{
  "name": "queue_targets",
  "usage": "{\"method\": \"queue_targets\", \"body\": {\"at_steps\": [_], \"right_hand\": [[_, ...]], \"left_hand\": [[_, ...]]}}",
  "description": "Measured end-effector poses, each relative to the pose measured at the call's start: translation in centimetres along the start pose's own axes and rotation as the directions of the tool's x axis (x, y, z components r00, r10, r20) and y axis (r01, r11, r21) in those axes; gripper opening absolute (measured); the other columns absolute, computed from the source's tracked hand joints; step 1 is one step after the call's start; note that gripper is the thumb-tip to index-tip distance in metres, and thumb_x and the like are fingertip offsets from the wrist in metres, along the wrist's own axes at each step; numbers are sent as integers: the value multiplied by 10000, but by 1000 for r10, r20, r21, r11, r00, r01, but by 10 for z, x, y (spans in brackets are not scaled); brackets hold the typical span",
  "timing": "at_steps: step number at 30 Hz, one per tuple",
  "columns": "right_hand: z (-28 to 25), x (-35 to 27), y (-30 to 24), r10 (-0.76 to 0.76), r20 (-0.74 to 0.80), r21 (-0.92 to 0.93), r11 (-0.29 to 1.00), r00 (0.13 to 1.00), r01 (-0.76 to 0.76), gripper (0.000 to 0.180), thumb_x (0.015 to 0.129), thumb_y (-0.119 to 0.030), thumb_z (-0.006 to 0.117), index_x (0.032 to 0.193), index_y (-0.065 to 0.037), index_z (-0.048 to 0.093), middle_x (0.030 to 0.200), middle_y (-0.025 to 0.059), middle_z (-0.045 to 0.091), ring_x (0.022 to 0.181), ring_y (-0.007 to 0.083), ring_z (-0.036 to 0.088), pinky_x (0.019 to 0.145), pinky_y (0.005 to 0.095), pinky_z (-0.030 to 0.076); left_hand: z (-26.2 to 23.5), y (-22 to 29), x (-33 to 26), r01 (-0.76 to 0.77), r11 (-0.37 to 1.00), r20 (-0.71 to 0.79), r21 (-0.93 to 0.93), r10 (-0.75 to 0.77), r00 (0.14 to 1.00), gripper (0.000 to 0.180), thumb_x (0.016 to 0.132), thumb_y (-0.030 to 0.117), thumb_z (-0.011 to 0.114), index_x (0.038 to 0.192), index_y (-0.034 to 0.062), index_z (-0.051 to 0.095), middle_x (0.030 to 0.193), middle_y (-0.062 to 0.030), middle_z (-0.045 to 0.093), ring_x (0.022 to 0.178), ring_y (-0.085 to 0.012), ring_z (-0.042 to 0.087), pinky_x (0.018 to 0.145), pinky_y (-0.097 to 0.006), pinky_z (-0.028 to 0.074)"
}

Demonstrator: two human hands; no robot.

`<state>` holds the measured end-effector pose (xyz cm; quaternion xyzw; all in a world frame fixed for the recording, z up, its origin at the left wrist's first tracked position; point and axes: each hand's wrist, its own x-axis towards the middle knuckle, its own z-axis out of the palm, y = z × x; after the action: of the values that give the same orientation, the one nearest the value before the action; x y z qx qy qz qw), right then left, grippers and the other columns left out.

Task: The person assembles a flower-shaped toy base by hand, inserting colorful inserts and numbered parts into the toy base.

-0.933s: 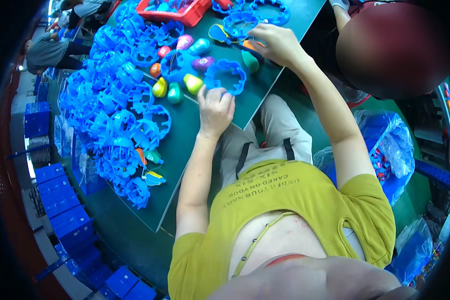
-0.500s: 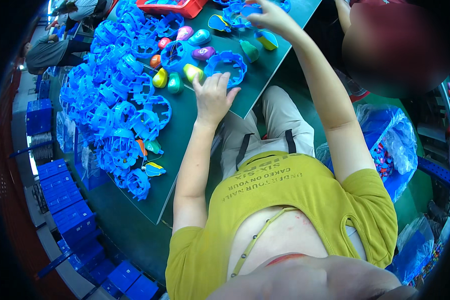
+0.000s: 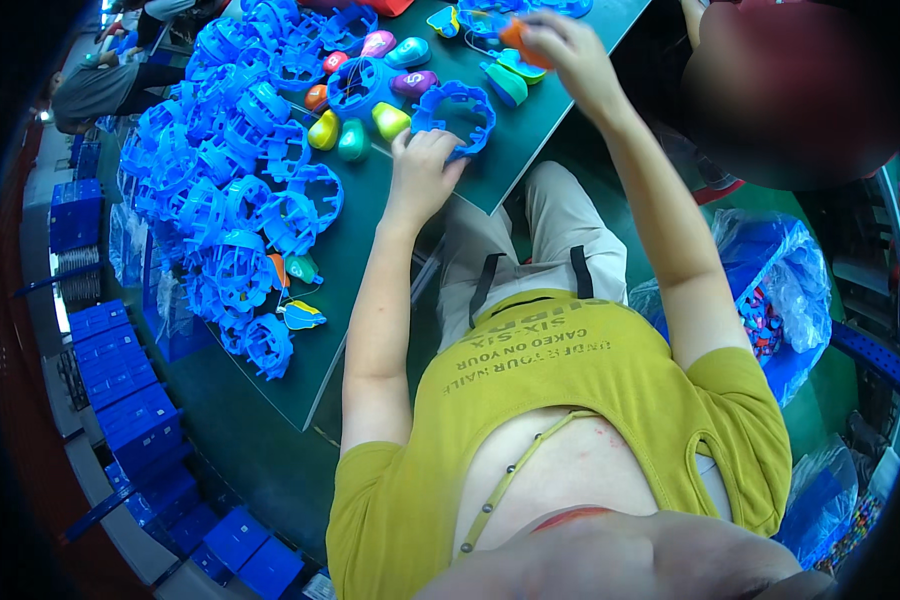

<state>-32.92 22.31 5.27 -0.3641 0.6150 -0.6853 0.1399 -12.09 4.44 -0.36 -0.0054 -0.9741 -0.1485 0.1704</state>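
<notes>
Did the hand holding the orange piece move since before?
Yes. The right hand with the orange piece has gone farther out along the green table, away from the blue ring under the left hand.

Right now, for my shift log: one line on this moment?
left hand: on blue ring | right hand: holds orange piece | green table

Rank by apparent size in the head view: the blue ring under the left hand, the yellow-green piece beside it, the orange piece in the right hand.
1. blue ring
2. yellow-green piece
3. orange piece, partly hidden by fingers, so unsure
</notes>
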Motion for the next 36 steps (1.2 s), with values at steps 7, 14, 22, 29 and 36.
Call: {"method": "queue_targets", "body": {"at_steps": [7, 14, 22, 29, 36], "right_hand": [[11, -74, 42, 435, 15, 477, 788, 900, -388, 410, 959, -363, 527, 1195, -41, 620, 1023, 87, 669, 820, 154, 646, 778, 290, 527], [14, -66, 45, -14, 69, -159, 987, 998, 25, 359, 953, -346, 675, 1206, -91, 687, 1077, 68, 692, 938, 206, 685, 809, 344, 530], [17, -58, 30, -116, 204, -586, 780, 972, 217, 286, 889, -357, 726, 1112, -178, 720, 1052, 42, 697, 939, 261, 690, 796, 376, 552], [16, -39, 10, -67, 385, -780, 509, 920, 363, 239, 849, -255, 757, 1053, -140, 709, 930, 42, 688, 855, 264, 688, 705, 385, 554], [21, -49, 23, -235, 412, -766, 434, 880, 474, 140, 838, -243, 713, 942, -159, 673, 852, 40, 631, 806, 248, 683, 619, 396, 552]], "left_hand": [[-25, -7, -1, 272, 805, 171, -527, -214, 962, 240, 850, 107, 741, 1060, 13, 674, 994, -116, 679, 837, -233, 651, 749, -328, 506], [-23, 10, 1, -96, 995, 81, 15, 95, 992, 226, 866, 138, 733, 1077, 89, 671, 1052, -56, 688, 1024, -225, 639, 886, -379, 451], [-20, 14, 5, -56, 993, 206, 106, 34, 978, 192, 862, 171, 727, 1035, 112, 668, 975, -40, 667, 998, -253, 623, 859, -424, 433], [-18, 7, 6, -64, 995, 205, 79, 46, 978, 181, 854, 169, 730, 1017, 111, 677, 987, -43, 671, 998, -255, 623, 855, -422, 436], [-18, 6, 9, -45, 997, 204, 63, 31, 978, 183, 851, 180, 732, 1014, 112, 681, 975, -39, 674, 1007, -253, 620, 848, -428, 436]]}}
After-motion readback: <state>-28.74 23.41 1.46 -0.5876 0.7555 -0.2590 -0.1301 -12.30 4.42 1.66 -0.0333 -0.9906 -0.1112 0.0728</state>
